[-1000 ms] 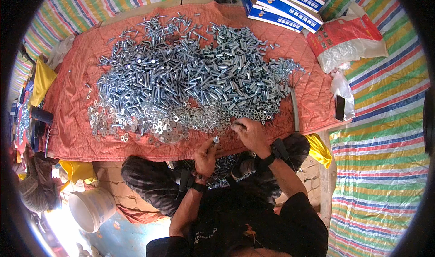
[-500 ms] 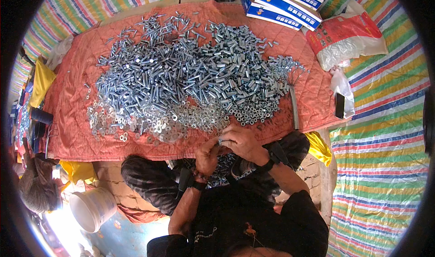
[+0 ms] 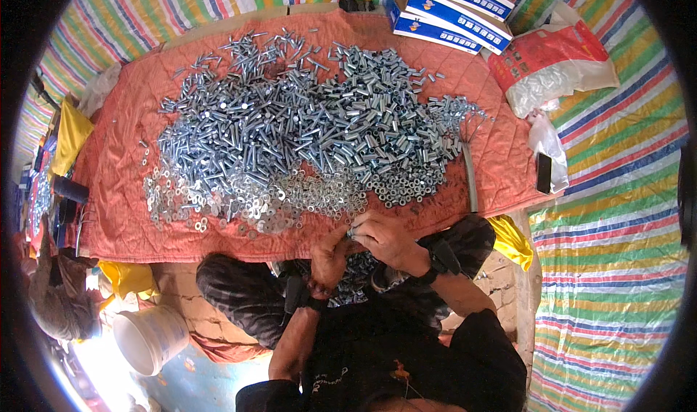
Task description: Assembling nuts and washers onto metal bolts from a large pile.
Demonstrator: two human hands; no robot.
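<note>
Both hands meet at the near edge of the orange cloth (image 3: 123, 216), just in front of the person's lap. The left hand (image 3: 328, 256) and right hand (image 3: 385, 239) are closed, fingertips together, on a small metal fastener (image 3: 351, 232) (which part it is cannot be told, being mostly hidden). Behind them lies the heap of bolts and sleeves (image 3: 305, 129), spread across the middle of the cloth, with washers and nuts (image 3: 247, 209) along its near side. Blue boxes (image 3: 450, 9) sit at the far edge, a red and white sack (image 3: 552, 63) at the far right corner. Judged: each piece is stiff, light, smooth-plated and likely slippery; best pinched across the shank or flats.
</note>
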